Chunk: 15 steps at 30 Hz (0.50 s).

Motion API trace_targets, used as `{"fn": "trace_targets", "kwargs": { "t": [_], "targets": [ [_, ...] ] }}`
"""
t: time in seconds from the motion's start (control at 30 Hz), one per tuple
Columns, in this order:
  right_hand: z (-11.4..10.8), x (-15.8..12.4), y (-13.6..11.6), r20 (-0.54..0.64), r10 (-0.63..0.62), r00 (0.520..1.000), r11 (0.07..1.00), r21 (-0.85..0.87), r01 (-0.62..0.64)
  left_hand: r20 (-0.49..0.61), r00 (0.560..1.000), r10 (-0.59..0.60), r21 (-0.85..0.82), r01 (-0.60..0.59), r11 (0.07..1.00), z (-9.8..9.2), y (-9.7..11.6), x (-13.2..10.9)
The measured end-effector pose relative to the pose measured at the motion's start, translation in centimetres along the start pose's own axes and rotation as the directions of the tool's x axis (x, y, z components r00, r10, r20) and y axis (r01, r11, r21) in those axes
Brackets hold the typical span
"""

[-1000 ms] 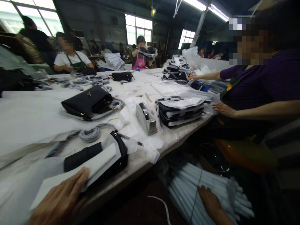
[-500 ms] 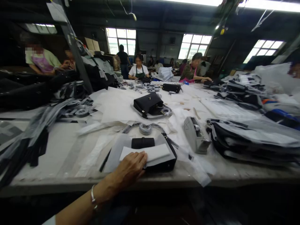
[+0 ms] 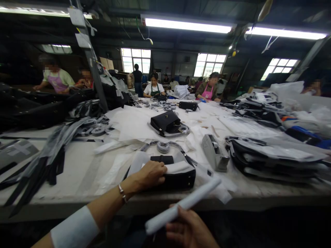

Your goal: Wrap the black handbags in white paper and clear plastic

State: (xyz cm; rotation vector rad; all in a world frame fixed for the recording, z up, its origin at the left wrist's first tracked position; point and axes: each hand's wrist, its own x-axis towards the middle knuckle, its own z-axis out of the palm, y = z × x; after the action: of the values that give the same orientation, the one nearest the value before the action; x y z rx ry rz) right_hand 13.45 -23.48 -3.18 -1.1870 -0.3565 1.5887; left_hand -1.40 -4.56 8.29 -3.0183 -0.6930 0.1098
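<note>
While the left hand [image 3: 151, 174] rests on the bag [image 3: 179, 181] at the near edge of the table [image 3: 77, 172], the right hand [image 3: 190, 225] holds a white roll [image 3: 183, 205] in front of it. The bag's long axis runs across the person, left to right; the roll's slants from low at left to high at right, so the two are not parallel. The left hand is the nearer to the bag, its fingers bent down over the left end of the white pad [image 3: 178, 167]; their tips are hidden, so whether they pinch it I cannot tell. On the right, thumb and fingers are closed around the roll's lower half, its longer free part reaching up and right past them. The bag lies beyond these fingers, farther from the person, with the dispenser [image 3: 215, 153] just beside it on the right.
</note>
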Motion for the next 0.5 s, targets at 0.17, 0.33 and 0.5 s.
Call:
{"fn": "trace_targets", "kwargs": {
  "t": [0.17,0.33,0.5],
  "targets": [
    [11.1,5.3,-0.7,0.102,0.179,0.979,0.944,0.264,-0.200,0.016,1.000,0.011,-0.002,-0.011,1.000,-1.5,-0.1,0.2],
    [12.8,7.1,-2.1,0.230,0.217,0.949,0.967,0.084,-0.241,-0.016,0.998,-0.063,-0.002,0.063,0.998,-0.7,1.4,0.2],
    [11.7,7.6,-0.9,0.291,0.197,0.936,0.976,0.029,-0.214,-0.076,0.983,-0.169,-0.011,0.168,0.986,2.0,3.1,0.0]
  ]
}}
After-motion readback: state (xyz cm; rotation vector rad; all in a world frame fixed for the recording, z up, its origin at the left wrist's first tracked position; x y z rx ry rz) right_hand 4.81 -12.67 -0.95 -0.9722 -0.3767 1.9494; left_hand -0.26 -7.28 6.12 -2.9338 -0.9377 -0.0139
